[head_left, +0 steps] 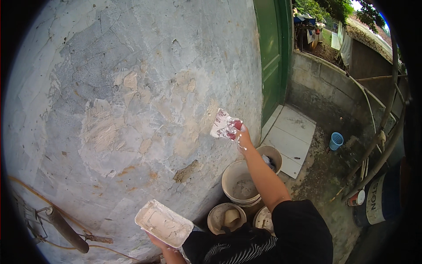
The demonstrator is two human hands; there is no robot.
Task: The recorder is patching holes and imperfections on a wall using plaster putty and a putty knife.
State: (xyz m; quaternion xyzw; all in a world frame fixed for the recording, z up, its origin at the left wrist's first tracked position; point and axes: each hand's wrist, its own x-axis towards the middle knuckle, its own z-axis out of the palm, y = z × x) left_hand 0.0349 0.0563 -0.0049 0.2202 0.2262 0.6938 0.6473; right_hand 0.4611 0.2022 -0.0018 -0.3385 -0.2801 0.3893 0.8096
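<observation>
One right hand (245,138) grips a smeared putty knife (221,126) near the rough wall (145,53), with wide room at nine o'clock. At seven, the left hand (157,240) holds a boxy tub (174,213) of creamy putty (160,223). Round buckets (239,170) crowd six; a green door (270,66) stands at one.

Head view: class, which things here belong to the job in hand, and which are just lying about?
Apparently in use:
scraper, in the right hand
tray of paste, in the left hand
patched wall

Apparently just lying about:
blue basket
blue-and-white drum
</observation>
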